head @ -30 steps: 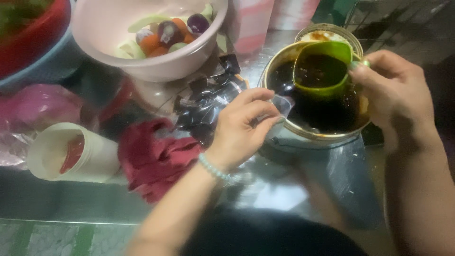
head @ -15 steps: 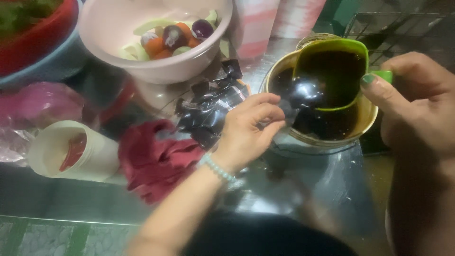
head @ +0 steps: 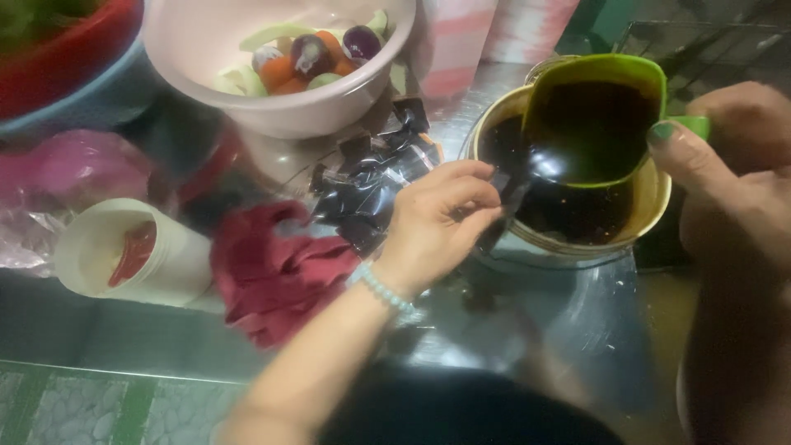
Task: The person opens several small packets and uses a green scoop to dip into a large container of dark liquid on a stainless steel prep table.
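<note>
Below right hand (head: 741,173), green scoop (head: 593,115) gripped by handle, full of dark sauce, over pot (head: 651,206). Left hand (head: 437,222) fingers pinched on small clear bag (head: 507,194) at scoop lip. Bag mouth to be kept open; scoop to be tilted slowly.

Left hand (head: 437,222) reaching forward from bare forearm, fingers curled together in a pinch, beaded bracelet on wrist. Right hand (head: 733,165) raised, thumb pressed forward, fingers closed in a grip.

Steel counter (head: 124,334), pink bowl (head: 247,66), white cup (head: 136,255), red cloth (head: 276,276), dark packets (head: 371,185), pot (head: 577,231), pink bag (head: 58,177)
</note>
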